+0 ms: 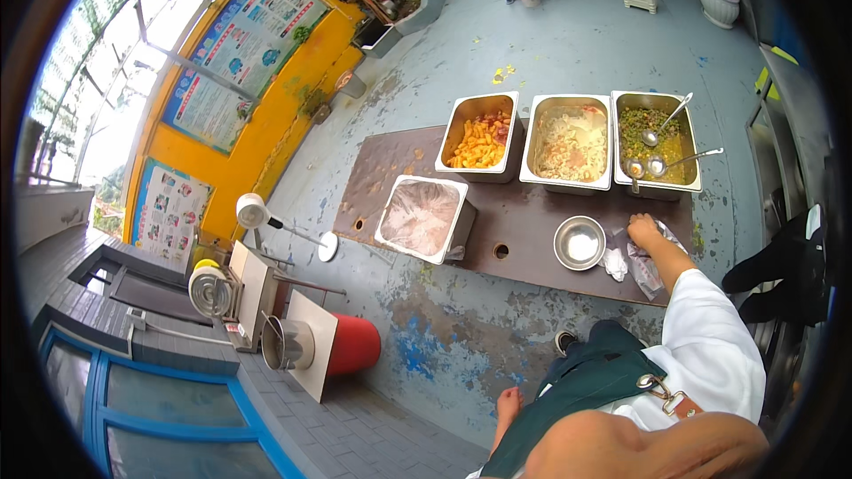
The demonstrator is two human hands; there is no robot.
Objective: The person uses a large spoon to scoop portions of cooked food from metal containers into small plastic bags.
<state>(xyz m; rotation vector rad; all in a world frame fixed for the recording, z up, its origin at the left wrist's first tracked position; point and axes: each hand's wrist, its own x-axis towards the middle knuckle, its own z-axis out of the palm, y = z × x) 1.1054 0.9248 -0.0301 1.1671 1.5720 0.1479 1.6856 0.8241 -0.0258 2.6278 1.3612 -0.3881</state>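
My right hand reaches over the brown tabletop, fingers curled at the upper end of a crumpled clear plastic bag. Beside the bag lies a wad of white tissue or plastic, next to a round steel bowl. Low by my side hangs my left hand, small in view; its grip is unclear. Steel food pans along the far edge hold orange chunks, a pale egg-like dish and a green chopped dish with ladles. A nearer pan is covered with clear film.
To the left, a steel pot stands on a board over a red bucket. A white stand lamp or fan is behind it. Another person's dark-clothed legs are at right, beside a steel counter.
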